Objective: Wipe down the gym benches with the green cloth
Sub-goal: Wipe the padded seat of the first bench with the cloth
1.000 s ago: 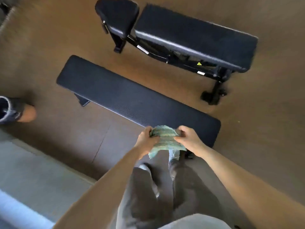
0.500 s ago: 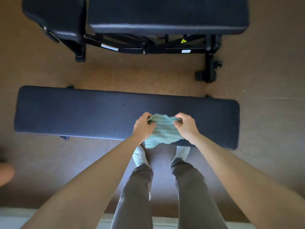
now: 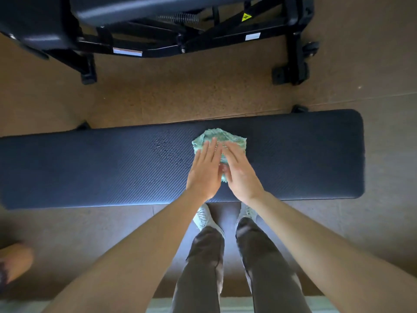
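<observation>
As hands press cloth, bench extends sideways.

Brown speckled floor meets a pale strip at the bottom edge; a blurred limb shows far left.

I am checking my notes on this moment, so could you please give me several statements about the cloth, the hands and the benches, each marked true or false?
1. The green cloth lies on the flat bench. True.
2. The left hand and the right hand press on the cloth with straight fingers. True.
3. The cloth lies at the flat bench's right end. False: it lies near the middle of the visible pad.
4. The adjustable bench bears a yellow warning sticker on its frame. True.
5. The adjustable bench stands between the person and the flat bench. False: it stands beyond the flat bench.
</observation>
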